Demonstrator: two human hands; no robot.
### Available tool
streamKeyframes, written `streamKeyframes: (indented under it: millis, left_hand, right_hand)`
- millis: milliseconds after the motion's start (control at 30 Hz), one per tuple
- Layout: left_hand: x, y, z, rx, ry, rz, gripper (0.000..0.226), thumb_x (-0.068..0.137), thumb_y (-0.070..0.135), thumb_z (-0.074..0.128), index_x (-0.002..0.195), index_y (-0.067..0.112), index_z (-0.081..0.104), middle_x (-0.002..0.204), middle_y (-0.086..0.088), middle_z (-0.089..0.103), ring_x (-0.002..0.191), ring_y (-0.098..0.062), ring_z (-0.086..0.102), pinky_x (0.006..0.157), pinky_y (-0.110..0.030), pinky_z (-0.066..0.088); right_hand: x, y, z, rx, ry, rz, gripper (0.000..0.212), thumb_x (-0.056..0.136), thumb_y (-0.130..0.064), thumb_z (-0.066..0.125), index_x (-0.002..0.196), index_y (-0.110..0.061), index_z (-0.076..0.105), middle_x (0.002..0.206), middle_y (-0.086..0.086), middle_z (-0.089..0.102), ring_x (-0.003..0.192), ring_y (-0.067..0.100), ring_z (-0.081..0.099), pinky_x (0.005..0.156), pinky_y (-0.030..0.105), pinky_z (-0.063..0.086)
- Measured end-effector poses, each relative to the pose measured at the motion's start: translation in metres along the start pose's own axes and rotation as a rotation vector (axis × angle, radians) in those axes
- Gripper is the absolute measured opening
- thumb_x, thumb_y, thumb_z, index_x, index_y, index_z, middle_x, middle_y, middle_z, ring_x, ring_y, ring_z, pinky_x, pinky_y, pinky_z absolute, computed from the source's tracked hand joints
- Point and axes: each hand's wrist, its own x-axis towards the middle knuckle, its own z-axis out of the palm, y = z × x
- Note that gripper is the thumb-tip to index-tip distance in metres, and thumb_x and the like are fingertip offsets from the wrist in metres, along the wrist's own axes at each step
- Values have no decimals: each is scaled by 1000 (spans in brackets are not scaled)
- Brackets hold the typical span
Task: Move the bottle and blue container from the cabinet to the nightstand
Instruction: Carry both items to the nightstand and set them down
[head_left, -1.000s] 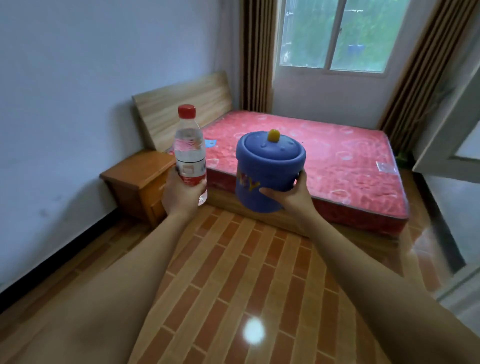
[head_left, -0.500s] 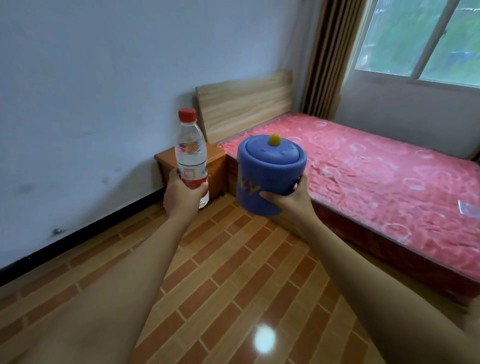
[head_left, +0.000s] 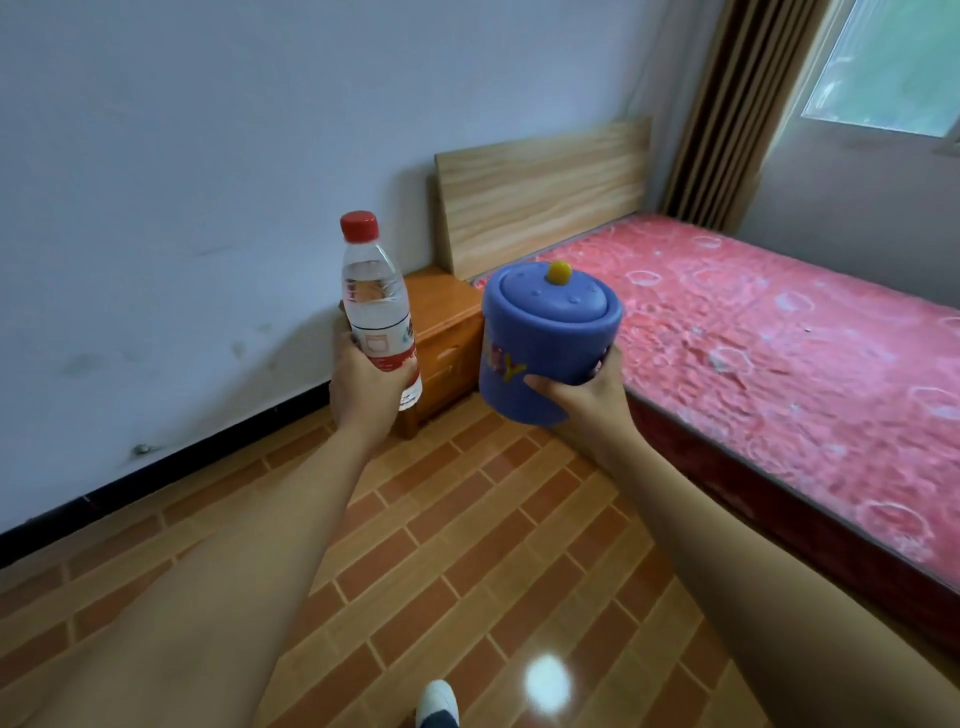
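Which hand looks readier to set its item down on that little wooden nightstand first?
Probably the left hand. It holds the bottle upright, lined up in view with the nightstand by the wall. The right hand, holding the blue container, sits nearer the bed.

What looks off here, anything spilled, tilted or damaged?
Nothing with the carried items: the bottle is upright and capped in the left hand, and the blue container is lidded in the right hand, leaning slightly. Only the wall shows scuffs and stains near the baseboard. The nightstand looks intact.
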Motion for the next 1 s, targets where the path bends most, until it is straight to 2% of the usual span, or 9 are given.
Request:
streamKeyframes:
  millis: [233, 333, 400, 567, 667, 800, 867, 1000]
  left_hand:
    - [119, -12, 44, 12, -17, 36, 66, 73, 25, 76, 128, 13, 40, 130, -8, 55, 118, -28, 54, 94, -40, 47]
    - [164, -19, 60, 49, -9, 31, 73, 72, 29, 76, 131, 12, 37, 129, -8, 55, 116, -29, 55, 94, -44, 50]
    - [188, -24, 70, 66, -14, 32, 69, 72, 29, 76, 129, 14, 39, 129, -9, 56, 116, -29, 55, 94, -46, 50]
    - [245, -37, 100, 86, -24, 31, 66, 73, 30, 75, 127, 16, 41, 129, -8, 56, 115, -29, 56, 93, -45, 51]
    - [282, -44, 122, 117, -19, 41, 67, 72, 32, 76, 126, 16, 41, 126, -8, 57, 112, -28, 57, 89, -42, 52]
    - [336, -47, 159, 169, 26, 30, 66, 70, 39, 76, 122, 15, 44, 119, -11, 59, 106, -28, 60, 84, -40, 53]
    - [365, -45, 182, 184, 51, 8, 66, 68, 43, 75, 120, 16, 44, 118, -11, 61, 104, -29, 60, 83, -43, 55]
    - [421, -34, 227, 181, 104, -45, 65, 67, 46, 74, 117, 18, 44, 116, -10, 63, 104, -32, 60, 84, -45, 54]
  right_hand:
    - [109, 27, 44, 15, -4, -7, 104, 47, -38, 91, 133, -33, 33, 134, -1, 51, 121, 18, 52, 94, 50, 49]
    - [146, 35, 61, 8, 1, -4, 100, 50, -32, 88, 133, -27, 33, 132, -1, 51, 118, 14, 53, 94, 47, 50]
    - [170, 40, 69, 5, 7, -6, 102, 49, -34, 85, 135, -24, 31, 132, -2, 50, 118, 10, 53, 95, 44, 50]
    - [234, 63, 87, 25, -16, -6, 98, 51, -29, 86, 133, -27, 33, 132, -5, 51, 118, 10, 52, 96, 44, 50]
    - [279, 82, 93, 14, -34, -5, 95, 55, -21, 88, 132, -30, 32, 131, -7, 51, 118, 7, 52, 96, 40, 50]
    - [350, 108, 99, -8, -61, -27, 100, 55, -19, 88, 135, -22, 29, 133, -3, 48, 120, 9, 49, 95, 28, 48]
    - [391, 121, 102, -28, -80, -52, 99, 55, -19, 89, 135, -24, 30, 135, -2, 47, 121, 9, 48, 99, 31, 46]
    - [477, 142, 107, -33, -136, -96, 90, 53, -25, 89, 125, -40, 37, 131, -8, 51, 121, 6, 50, 101, 42, 46]
